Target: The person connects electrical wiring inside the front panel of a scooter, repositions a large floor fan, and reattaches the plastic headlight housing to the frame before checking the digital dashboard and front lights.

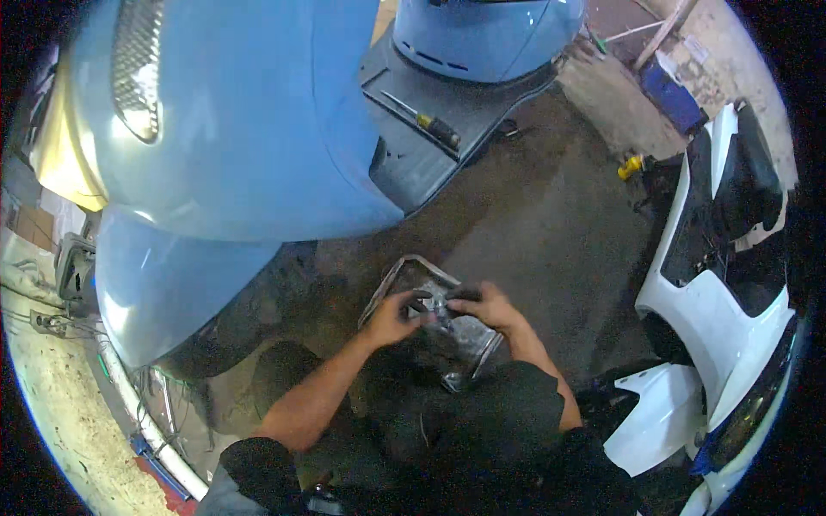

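My left hand (397, 319) and my right hand (486, 307) meet over a worn metal tray (478, 353) close in front of my body. The fingers of both are bent in and darkened at the tips. Between the fingertips is a small shiny piece (440, 304), too blurred to name. Both hands seem closed on it, though the fingers hide much of it. Inside the tray, below my hands, lie greyish, wet-looking contents that I cannot make out.
A blue scooter (249, 129) fills the upper left; a screwdriver (434, 129) lies on its dark footboard (422, 168). White scooter bodywork (688, 310) stands at the right, with a loose white panel (658, 417) below. A blue box (671, 93) and a yellow object (631, 167) sit at the upper right.
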